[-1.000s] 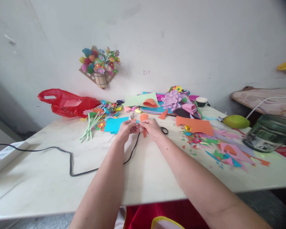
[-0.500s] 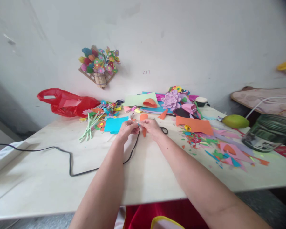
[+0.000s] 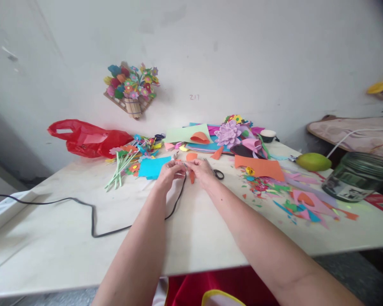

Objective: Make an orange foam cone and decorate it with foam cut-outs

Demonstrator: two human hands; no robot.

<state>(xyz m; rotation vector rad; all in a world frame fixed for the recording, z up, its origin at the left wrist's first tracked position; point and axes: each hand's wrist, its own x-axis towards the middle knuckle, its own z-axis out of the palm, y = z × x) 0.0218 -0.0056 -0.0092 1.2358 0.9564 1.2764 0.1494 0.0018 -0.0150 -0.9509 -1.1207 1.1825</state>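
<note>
Head view: left hand (image 3: pixel 171 172), right hand (image 3: pixel 200 171), both pinched on small piece (image 3: pixel 185 165), indistinct; blue sheet (image 3: pixel 153 167), nine o'clock; black loop (image 3: pixel 222 177), three o'clock.

The carrier bag (image 3: pixel 86 141) is thin, crinkled, glossy plastic; the jar (image 3: pixel 359 174) looks like smooth, shiny glass. The blue sheet (image 3: pixel 153 167), orange sheet (image 3: pixel 263 168) and lilac flower (image 3: pixel 228 134) look matt, like foam or paper. The desk (image 3: pixel 67 259) is smooth and faintly glossy, the cable (image 3: pixel 92 219) dull and plastic-like.

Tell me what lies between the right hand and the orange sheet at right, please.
The head view shows a black looped handle between the right hand and the orange sheet.
</note>
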